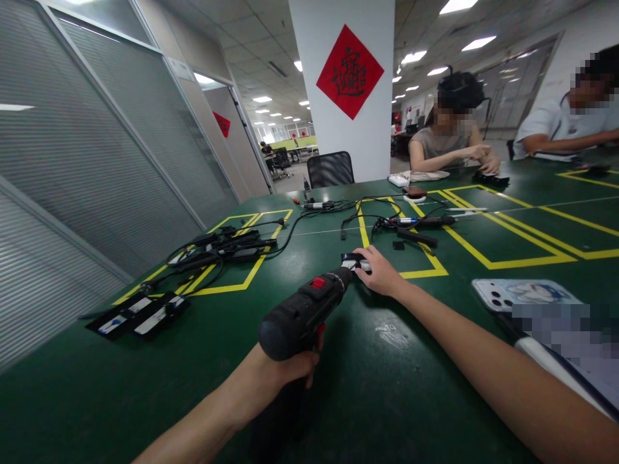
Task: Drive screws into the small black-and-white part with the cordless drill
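Observation:
My left hand [298, 368] is wrapped round the grip of a black cordless drill [302, 316] with a red switch on top. Its chuck points forward and right, at a small black-and-white part [349, 260]. That part is pinched in the fingers of my right hand [380, 274], low over the green table. The drill's front end is right up against the part or just short of it; whether they touch I cannot tell. My left hand partly covers the drill's handle, and the handle's lower end fades into shadow.
Black cables and power strips [227, 248] lie to the left, near two dark trays [138, 316]. Ahead on the right are a soldering-iron-like tool [420, 221] and a small black block [398, 245]. A phone [527, 291] lies at right. Two people sit across the table [193, 399].

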Action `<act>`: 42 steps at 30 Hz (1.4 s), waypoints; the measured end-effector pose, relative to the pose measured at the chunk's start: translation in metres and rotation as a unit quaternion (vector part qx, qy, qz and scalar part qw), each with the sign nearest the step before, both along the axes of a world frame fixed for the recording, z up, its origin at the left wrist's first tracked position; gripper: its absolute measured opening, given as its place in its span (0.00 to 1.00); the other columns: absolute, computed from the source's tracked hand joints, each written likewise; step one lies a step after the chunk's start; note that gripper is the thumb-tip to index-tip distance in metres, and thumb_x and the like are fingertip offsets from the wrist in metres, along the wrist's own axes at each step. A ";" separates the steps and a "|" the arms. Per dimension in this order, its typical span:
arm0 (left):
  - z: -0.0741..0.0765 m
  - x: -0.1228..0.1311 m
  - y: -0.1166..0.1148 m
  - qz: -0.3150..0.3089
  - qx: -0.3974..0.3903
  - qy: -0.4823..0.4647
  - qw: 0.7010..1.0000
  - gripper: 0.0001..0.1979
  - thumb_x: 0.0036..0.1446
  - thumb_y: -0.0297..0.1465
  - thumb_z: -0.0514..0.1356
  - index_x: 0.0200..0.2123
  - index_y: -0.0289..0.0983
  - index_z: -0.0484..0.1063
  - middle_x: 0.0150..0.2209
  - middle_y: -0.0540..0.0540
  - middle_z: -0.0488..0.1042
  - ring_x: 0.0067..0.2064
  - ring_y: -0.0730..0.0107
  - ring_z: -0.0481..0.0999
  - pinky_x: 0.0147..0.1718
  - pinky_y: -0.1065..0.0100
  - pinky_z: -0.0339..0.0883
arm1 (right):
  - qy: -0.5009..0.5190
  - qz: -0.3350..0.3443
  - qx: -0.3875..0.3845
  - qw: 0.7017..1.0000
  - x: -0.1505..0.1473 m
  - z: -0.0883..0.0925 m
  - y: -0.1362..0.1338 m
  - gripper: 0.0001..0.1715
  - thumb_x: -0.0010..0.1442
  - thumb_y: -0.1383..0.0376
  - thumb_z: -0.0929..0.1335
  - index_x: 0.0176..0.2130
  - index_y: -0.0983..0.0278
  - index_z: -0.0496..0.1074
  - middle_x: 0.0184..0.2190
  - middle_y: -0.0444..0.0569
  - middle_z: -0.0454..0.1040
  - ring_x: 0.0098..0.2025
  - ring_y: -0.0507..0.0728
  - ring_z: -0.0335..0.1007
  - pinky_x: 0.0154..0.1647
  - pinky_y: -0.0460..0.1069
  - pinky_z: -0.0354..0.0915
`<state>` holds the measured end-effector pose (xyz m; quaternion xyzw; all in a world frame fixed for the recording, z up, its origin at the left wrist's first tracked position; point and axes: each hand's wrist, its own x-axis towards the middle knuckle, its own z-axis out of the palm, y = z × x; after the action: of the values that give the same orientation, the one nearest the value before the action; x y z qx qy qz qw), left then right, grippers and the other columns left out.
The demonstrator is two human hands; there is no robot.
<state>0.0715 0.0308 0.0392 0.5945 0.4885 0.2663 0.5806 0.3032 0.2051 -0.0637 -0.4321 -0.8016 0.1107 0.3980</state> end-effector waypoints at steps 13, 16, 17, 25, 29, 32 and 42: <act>-0.001 -0.001 0.001 -0.003 0.010 -0.005 1.000 0.11 0.50 0.30 0.59 0.38 0.35 0.66 0.32 0.50 0.66 0.26 0.75 0.66 0.27 0.68 0.63 | 0.000 0.001 0.005 1.000 0.000 0.000 0.000 0.24 0.56 0.66 0.65 0.53 0.63 0.63 0.46 0.52 0.64 0.48 0.58 0.62 0.55 0.53 0.58; 0.000 -0.001 0.001 0.004 0.001 -0.005 1.000 0.11 0.49 0.29 0.60 0.38 0.35 0.66 0.33 0.50 0.66 0.26 0.75 0.67 0.27 0.68 0.64 | -0.001 0.003 0.006 1.000 0.000 0.000 0.000 0.23 0.56 0.66 0.65 0.53 0.63 0.63 0.46 0.52 0.64 0.48 0.58 0.62 0.55 0.53 0.58; -0.001 -0.001 0.000 0.006 -0.002 -0.002 1.000 0.11 0.49 0.28 0.59 0.38 0.35 0.67 0.33 0.50 0.66 0.26 0.75 0.67 0.27 0.68 0.64 | -0.001 0.003 0.006 1.000 0.000 0.000 0.000 0.24 0.56 0.66 0.65 0.53 0.63 0.63 0.46 0.52 0.64 0.48 0.58 0.63 0.55 0.53 0.58; 0.000 -0.002 0.000 0.013 0.001 0.004 1.000 0.10 0.47 0.27 0.60 0.36 0.35 0.70 0.30 0.50 0.69 0.26 0.73 0.68 0.26 0.69 0.64 | -0.004 0.002 0.010 1.000 0.000 0.001 -0.001 0.23 0.56 0.66 0.65 0.52 0.63 0.63 0.45 0.52 0.64 0.49 0.58 0.63 0.55 0.53 0.58; 0.003 0.000 0.000 0.004 -0.001 0.003 1.000 0.09 0.47 0.28 0.60 0.36 0.35 0.69 0.30 0.50 0.69 0.26 0.73 0.68 0.27 0.69 0.64 | -0.003 0.001 0.006 1.000 0.000 0.000 -0.001 0.24 0.56 0.66 0.65 0.53 0.63 0.63 0.45 0.52 0.64 0.48 0.58 0.63 0.55 0.53 0.58; 0.003 0.000 -0.001 0.001 -0.001 0.007 1.000 0.10 0.49 0.29 0.59 0.37 0.35 0.68 0.31 0.50 0.68 0.27 0.74 0.67 0.28 0.68 0.63 | -0.003 0.001 0.006 1.000 0.000 0.000 0.000 0.24 0.56 0.66 0.65 0.53 0.63 0.63 0.46 0.52 0.64 0.48 0.58 0.63 0.55 0.53 0.58; -0.001 -0.002 0.001 -0.001 0.004 -0.002 1.000 0.10 0.49 0.28 0.59 0.37 0.35 0.67 0.34 0.49 0.67 0.26 0.75 0.67 0.28 0.67 0.64 | -0.002 -0.001 -0.006 1.000 0.000 0.002 -0.001 0.24 0.56 0.66 0.65 0.53 0.62 0.63 0.46 0.52 0.63 0.49 0.58 0.63 0.55 0.53 0.58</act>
<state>0.0696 0.0315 0.0385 0.5970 0.4860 0.2691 0.5788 0.3034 0.2037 -0.0616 -0.4357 -0.8015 0.1142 0.3935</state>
